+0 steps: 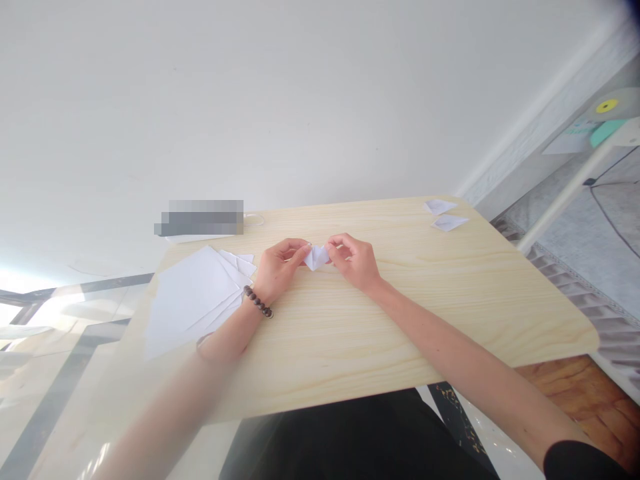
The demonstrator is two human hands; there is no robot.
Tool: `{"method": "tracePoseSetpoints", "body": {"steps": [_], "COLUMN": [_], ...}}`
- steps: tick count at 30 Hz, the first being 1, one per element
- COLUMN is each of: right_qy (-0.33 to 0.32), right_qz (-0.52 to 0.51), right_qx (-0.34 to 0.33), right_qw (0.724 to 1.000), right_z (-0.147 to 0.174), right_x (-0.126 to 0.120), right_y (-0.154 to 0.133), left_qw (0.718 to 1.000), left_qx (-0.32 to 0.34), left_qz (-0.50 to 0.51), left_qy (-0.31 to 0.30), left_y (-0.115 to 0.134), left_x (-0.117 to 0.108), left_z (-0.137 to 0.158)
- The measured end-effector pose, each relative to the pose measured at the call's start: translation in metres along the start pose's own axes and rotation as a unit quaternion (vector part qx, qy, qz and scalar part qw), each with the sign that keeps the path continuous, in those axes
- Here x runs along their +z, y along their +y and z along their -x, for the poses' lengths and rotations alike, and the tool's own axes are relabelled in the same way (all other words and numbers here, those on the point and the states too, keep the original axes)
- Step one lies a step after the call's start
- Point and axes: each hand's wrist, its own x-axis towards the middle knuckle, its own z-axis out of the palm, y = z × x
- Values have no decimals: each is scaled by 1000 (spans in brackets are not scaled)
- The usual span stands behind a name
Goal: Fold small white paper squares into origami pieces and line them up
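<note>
A small piece of folded white paper (317, 257) is pinched between my two hands over the middle of the table. My left hand (280, 265), with a dark bead bracelet (257, 302) at its wrist, grips the paper's left side between thumb and fingers. On the opposite side, my right hand (355, 261) pinches the right corner. A crease runs down the paper, and its edges are partly covered by my fingertips.
Loose white sheets (187, 300) lie fanned out left of my left wrist. Two folded white paper pieces (450, 222) rest at the table's far right corner. A pixelated dark object (203, 219) is at the back left. The wooden table (450, 293) meets a pale wall behind.
</note>
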Motion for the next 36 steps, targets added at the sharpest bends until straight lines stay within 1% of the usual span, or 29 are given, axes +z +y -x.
{"method": "tracePoseSetpoints", "body": {"steps": [6, 8, 13, 16, 19, 21, 24, 29, 32, 36], "right_qy": [-24, -28, -27, -18, -17, -26, -40, -42, -47, -56], "right_qz": [-31, -47, -99, -103, -89, -76, -60, -43, -45, -43], "right_qx": [-3, 1, 5, 5, 3, -9, -34, -50, -53, -53], "right_qw": [999, 998, 995, 995, 996, 997, 997, 997, 996, 996], "right_z": [1, 1, -1, -1, -1, -1, -1, -2, -2, -2], "right_x": [1, 1, 2, 2, 1, 1, -1, -2, -2, -3], "right_y": [0, 0, 1, 2, 1, 1, 1, 3, 2, 2], "left_qw": [998, 999, 997, 994, 994, 997, 999, 986, 980, 977], "left_qx": [18, 23, 8, 3, 2, 9, 22, 59, 68, 84], "left_qz": [-54, -33, 68, 105, 107, 77, -7, -127, -167, -189], "left_qy": [-1, 3, 26, 18, 1, -10, -35, -91, -89, -57], "left_y": [-4, -4, -4, -4, -4, -4, -2, 0, 0, -3], "left_x": [-2, -3, -4, -3, -4, -4, -6, -8, -7, -8], "left_z": [-3, -3, -5, -5, -4, -3, -1, 1, 1, -1]}}
